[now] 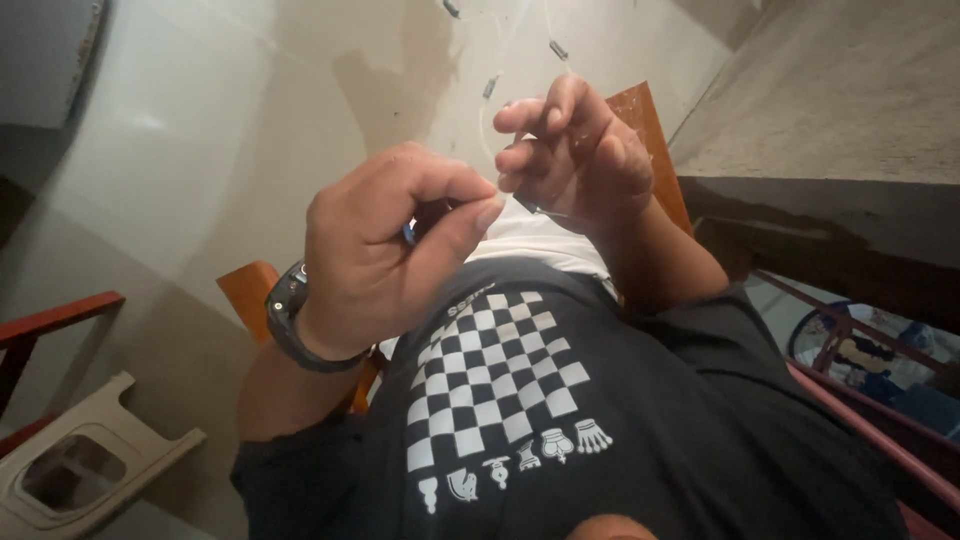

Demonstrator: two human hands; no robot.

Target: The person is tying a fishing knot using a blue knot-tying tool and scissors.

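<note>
The left hand (385, 240) is raised in front of the chest, and its thumb and forefinger are pressed together on a thin clear wire (487, 128); the pinch is just at the tip of the thumb. The right hand (575, 150) is just beside it, almost touching, with the fingers curled, and the forefinger and thumb seem to close on the same wire, which rises from the hands in a loop toward the upper edge of the picture. Small dark beads or sleeves (557, 49) sit on the wire above the hands. A short dark piece (540, 208) shows under the right palm, but I cannot tell what it is. A black wristwatch (290, 315) is on the left wrist. Below the hands is a black shirt with a white chessboard print (495, 375), very near, so there is little room downward. Behind the hands stands an orange-brown wooden board (645, 125), and a second part of it (248, 290) shows beside the left wrist. The pale floor (200, 150) on the left is open and gives more room. A beige plastic stool (70, 465) lies in the lower left corner, well apart. On the right a grey concrete ledge (830, 100) and a red metal rail (870, 430) close that side.
</note>
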